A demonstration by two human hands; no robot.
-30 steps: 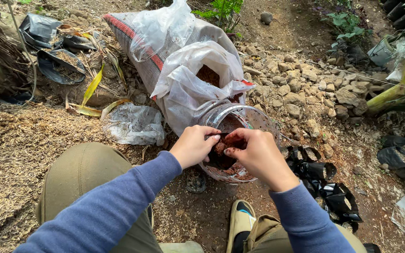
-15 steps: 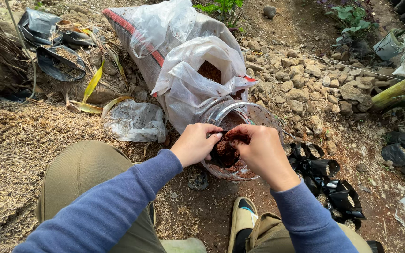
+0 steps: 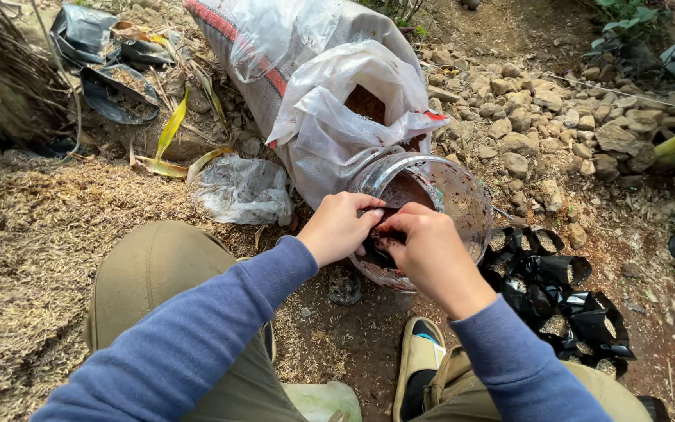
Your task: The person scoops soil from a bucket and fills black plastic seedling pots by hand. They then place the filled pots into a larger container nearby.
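I am crouched on the bare ground, and both my hands meet over the mouth of a clear plastic jar [image 3: 431,203] that lies tilted on its side against the open white sack of dark soil [image 3: 337,117]; my left hand [image 3: 339,227] is curled with its fingertips pinched on the rim of a small black nursery bag [image 3: 380,246], and my right hand [image 3: 423,250] is closed over the other side of that same bag, so the two hold it open between them just at the jar's lip; how much soil is already in the bag I cannot tell, since my fingers cover most of it; the jar itself holds brown soil and its wall is smeared with it.

The step in hand, as I judge it, is filling this one little bag from the jar; the next move calls for keeping the bag's mouth spread and level while soil goes in, with a firm pinch on thin plastic that folds easily; a slack grip would likely spill soil onto the ground.

To my right, beside my sandal [image 3: 419,363], lies a heap of black nursery bags [image 3: 564,289], some with pale filling showing; a crumpled clear plastic bag [image 3: 244,191] lies to the left of the sack; stones [image 3: 525,125] cover the slope beyond.
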